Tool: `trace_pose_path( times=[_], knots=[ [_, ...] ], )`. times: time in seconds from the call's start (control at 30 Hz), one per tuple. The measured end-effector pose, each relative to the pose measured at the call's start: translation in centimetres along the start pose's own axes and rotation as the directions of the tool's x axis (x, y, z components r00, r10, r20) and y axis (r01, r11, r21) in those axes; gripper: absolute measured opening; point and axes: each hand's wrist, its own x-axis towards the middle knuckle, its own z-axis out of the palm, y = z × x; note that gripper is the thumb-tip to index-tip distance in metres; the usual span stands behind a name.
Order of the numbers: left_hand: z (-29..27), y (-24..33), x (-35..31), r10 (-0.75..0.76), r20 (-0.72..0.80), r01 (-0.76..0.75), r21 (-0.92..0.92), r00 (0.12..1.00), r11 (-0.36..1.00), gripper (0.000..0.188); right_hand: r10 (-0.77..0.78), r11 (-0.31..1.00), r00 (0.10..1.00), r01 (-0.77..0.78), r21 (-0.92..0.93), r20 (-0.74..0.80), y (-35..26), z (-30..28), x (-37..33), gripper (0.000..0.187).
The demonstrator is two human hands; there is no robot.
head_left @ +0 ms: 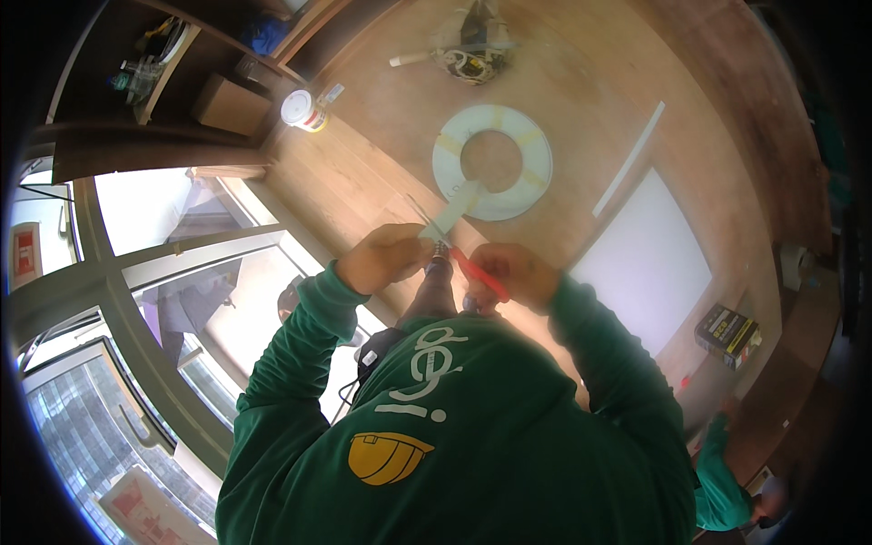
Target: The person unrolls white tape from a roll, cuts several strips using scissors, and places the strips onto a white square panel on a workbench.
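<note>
In front of my body, my left hand [389,254] pinches the lower end of a pale, whitish strip [457,207] that slants up to the right. My right hand [520,272] is closed around a pair of red-handled scissors [480,276]. The scissor blades point up and left and lie across the strip close to my left fingertips. Whether they are cutting into it, I cannot tell. Just beyond the strip's far end, a white ring [536,163] with yellowish bands lies flat on the wooden floor; the strip's tip overlaps it in the picture.
Farther off, a bag-like bundle [472,62] and a white bucket [303,111] stand on the floor. At right lie a white sheet [649,259], a narrow white strip [629,159] and a black-and-yellow box [727,336]. Windows line the left; another person [727,481] is at lower right.
</note>
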Motion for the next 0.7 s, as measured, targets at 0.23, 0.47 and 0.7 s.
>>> trace_pose_path(
  times=[0.23, 0.47, 0.7],
  knots=[
    [-0.05, 0.33, 0.23, -0.143, -0.009, 0.140, -0.155, 0.990, 0.978, 0.027, -0.008, 1.000, 1.000, 0.008, 0.002, -0.007, 0.31, -0.15, 0.35, 0.024],
    [0.01, 0.33, 0.46, -0.145, 0.008, 0.144, -0.187, 0.989, 0.972, 0.027, -0.032, 0.998, 0.999, 0.032, -0.045, -0.009, 0.34, -0.33, 0.28, 0.025],
    [0.16, 0.29, 0.60, -0.087, -0.005, 0.085, -0.155, 0.996, 0.984, 0.027, -0.069, 0.996, 0.998, 0.069, -0.055, -0.002, 0.26, -0.38, -0.09, 0.022]
  ],
)
